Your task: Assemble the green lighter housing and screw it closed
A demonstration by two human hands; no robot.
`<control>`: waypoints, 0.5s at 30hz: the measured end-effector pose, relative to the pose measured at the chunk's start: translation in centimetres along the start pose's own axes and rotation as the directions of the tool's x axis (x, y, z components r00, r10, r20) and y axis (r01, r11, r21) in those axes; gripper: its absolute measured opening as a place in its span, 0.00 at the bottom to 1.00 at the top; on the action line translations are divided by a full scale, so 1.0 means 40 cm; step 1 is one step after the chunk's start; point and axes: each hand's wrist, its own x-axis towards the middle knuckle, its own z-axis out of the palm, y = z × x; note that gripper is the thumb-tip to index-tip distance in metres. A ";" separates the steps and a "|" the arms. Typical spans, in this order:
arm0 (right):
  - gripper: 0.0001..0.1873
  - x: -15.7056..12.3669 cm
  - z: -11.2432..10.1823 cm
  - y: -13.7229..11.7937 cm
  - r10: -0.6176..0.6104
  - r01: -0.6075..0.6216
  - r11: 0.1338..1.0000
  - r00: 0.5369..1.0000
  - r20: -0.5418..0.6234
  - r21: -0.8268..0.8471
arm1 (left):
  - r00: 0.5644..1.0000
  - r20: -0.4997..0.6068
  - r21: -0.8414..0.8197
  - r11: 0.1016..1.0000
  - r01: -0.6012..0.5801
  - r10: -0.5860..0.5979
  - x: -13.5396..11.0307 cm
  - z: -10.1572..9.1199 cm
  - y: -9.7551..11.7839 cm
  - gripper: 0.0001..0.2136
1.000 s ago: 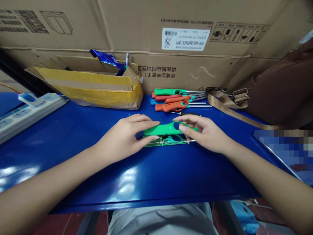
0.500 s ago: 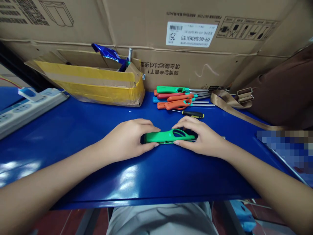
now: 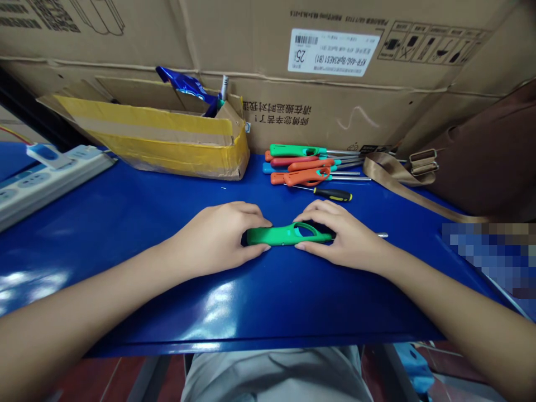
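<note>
Crosswise on the blue table (image 3: 251, 301) lies a green long-nosed lighter (image 3: 280, 235), with a trigger opening towards its right end. My left hand (image 3: 224, 237) is closed on its butt end, thumb along the near side and fingers along the far side. Around the trigger end, my right hand (image 3: 349, 237) pinches it in the same way. This hand hides most of the metal tube; a silvery tip (image 3: 382, 235) shows beyond it. Behind the hands, a black and yellow screwdriver (image 3: 334, 194) rests in front of several green, red, orange and blue lighters (image 3: 307, 177).
A yellow-taped carton (image 3: 167, 151) holding a blue wrapper stands at back left, beside a white power strip (image 3: 50, 178). The large cardboard box (image 3: 259, 56) walls off the back. At right are a tan strap (image 3: 402, 190) and a brown bag (image 3: 489, 162).
The dark gap and small metal bits along the green lighter's near edge no longer show; its two halves look pressed together. Both hands keep nearly the same place. The view has shifted slightly.
</note>
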 end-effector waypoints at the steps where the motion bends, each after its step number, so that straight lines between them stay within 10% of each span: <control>1: 0.16 0.000 0.000 0.000 0.001 -0.001 1.000 1.000 0.003 0.004 | 1.000 0.002 -0.002 1.000 0.001 -0.001 0.000 0.000 0.000 0.12; 15: 0.16 -0.002 0.005 0.005 -0.021 0.021 1.000 1.000 -0.015 -0.016 | 1.000 0.000 0.008 1.000 0.004 -0.004 0.005 0.007 -0.002 0.11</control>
